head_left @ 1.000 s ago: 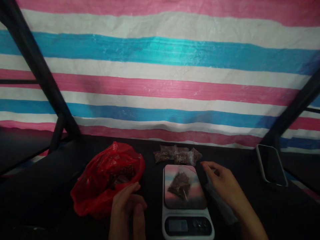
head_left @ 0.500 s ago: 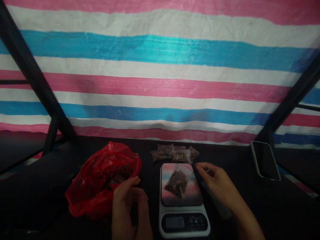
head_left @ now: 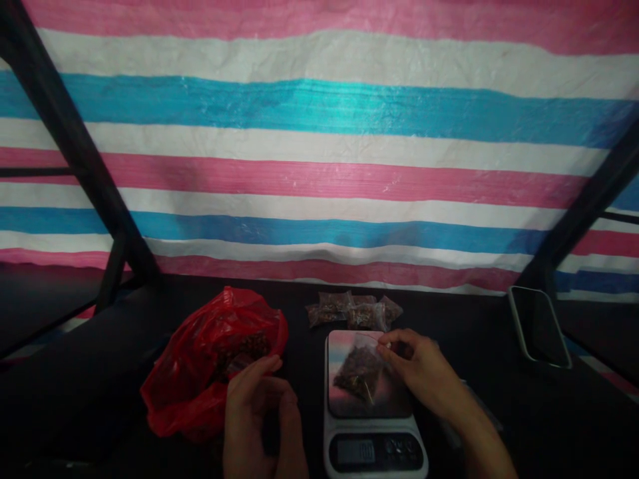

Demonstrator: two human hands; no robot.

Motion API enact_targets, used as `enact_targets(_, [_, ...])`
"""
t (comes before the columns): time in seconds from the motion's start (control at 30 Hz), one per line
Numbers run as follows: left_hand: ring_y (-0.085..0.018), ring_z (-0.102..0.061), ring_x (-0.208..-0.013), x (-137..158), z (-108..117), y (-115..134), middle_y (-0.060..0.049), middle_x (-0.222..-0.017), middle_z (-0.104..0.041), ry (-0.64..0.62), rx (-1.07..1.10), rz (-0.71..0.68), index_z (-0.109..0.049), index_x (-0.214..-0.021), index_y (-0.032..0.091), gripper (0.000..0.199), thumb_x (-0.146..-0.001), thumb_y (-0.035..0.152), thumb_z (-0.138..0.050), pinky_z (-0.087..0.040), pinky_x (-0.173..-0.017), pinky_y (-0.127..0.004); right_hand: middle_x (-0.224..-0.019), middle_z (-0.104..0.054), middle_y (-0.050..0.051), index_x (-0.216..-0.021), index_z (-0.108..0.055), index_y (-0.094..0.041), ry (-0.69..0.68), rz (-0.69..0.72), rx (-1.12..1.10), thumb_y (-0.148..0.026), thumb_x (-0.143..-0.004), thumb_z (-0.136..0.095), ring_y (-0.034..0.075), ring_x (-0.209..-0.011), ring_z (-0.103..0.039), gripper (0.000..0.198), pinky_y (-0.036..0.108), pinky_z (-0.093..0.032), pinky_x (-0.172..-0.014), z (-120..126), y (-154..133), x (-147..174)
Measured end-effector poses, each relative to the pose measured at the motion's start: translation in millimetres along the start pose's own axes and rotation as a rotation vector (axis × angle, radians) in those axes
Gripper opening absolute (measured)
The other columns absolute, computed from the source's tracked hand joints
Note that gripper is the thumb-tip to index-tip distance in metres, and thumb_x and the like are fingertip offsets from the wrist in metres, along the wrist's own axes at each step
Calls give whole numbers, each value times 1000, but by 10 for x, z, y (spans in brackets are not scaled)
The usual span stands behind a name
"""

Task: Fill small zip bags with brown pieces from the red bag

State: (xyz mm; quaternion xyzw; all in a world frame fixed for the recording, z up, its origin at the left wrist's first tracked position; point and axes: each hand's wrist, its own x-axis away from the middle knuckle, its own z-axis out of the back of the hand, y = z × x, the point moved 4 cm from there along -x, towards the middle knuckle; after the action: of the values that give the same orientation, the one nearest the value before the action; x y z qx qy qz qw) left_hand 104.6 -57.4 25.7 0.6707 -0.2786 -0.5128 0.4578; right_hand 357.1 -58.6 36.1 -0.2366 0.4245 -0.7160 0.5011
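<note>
A small clear plastic bag of dark brown bits lies on the metal plate of a white digital kitchen scale. My right hand comes in from the right, thumb and fingertips pinched on the bag's upper right corner. Digits show on the scale's display, too blurred to read surely. My left hand is held beside the scale with fingers curved and thumb apart, nothing in it. Its fingertips are at the edge of an opened red plastic bag, which has brown pieces inside.
Several filled small plastic bags lie in a cluster behind the scale. A phone rests at the right. Flat clear plastic lies partly under my right forearm. A striped sheet hangs behind the black table, with slanted dark posts at both sides.
My right hand has moved left from the scale's edge and now pinches the small bag's corner. The display digits have changed. The left hand stays by the red bag; the view has shifted slightly.
</note>
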Motion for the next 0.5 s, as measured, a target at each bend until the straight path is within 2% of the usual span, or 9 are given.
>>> enact_targets(0.1, [-15,-65,-80,0,-14,7,-1,-100,-64,-5,-3,-13,-64,-115,28,20,-96,28,-63,-55,-73,-26,-73,-67,2,-78,-74,-22,-3,20,-127,-47,-78,-69,20,-70,-59,26,32,-44,-65,-8,-98,18])
enact_targets(0.2, [-21,-68,-93,-28,-28,-72,-5,-110,-69,-75,-44,24,-69,-116,27,26,-96,44,-65,-57,-83,-33,-78,-68,1,-80,-73,-22,-87,83,-265,-47,-80,-72,19,-75,-61,25,31,-46,-70,-58,-323,63])
enact_targets(0.27, [-26,-69,-107,-69,-41,-169,-8,-119,-73,-189,-63,106,-71,-123,27,39,-93,52,-66,-57,-94,-39,-78,-67,0,-81,-73,-23,-167,127,-299,-45,-81,-74,18,-75,-60,23,29,-46,-70,-137,-492,108])
enact_targets(0.33, [-29,-69,-116,-112,-68,-265,-9,-127,-75,-364,-37,206,-74,-125,27,45,-91,56,-68,-56,-101,-43,-81,-68,0,-85,-73,-23,-243,153,-316,-42,-81,-75,18,-76,-61,20,29,-46,-70,-257,-622,150])
enact_targets(0.4, [-30,-72,-115,-149,-85,-331,-10,-124,-78,-511,19,298,-77,-117,26,43,-91,58,-68,-57,-103,-44,-85,-70,0,-92,-74,-24,-298,165,-326,-39,-81,-76,19,-79,-63,19,30,-47,-72,-402,-697,173])
enact_targets(0.43, [-30,-73,-112,-170,-80,-353,-10,-119,-79,-539,41,337,-78,-112,24,43,-91,60,-67,-58,-102,-44,-85,-71,0,-95,-74,-24,-309,169,-331,-38,-80,-75,19,-80,-63,20,30,-47,-73,-474,-717,176])
enact_targets(0.5, [-30,-75,-108,-220,-52,-376,-10,-113,-81,-512,72,384,-79,-105,22,45,-90,63,-66,-59,-100,-43,-86,-71,0,-99,-74,-25,-289,180,-341,-35,-80,-73,19,-80,-62,21,30,-48,-73,-598,-743,169])
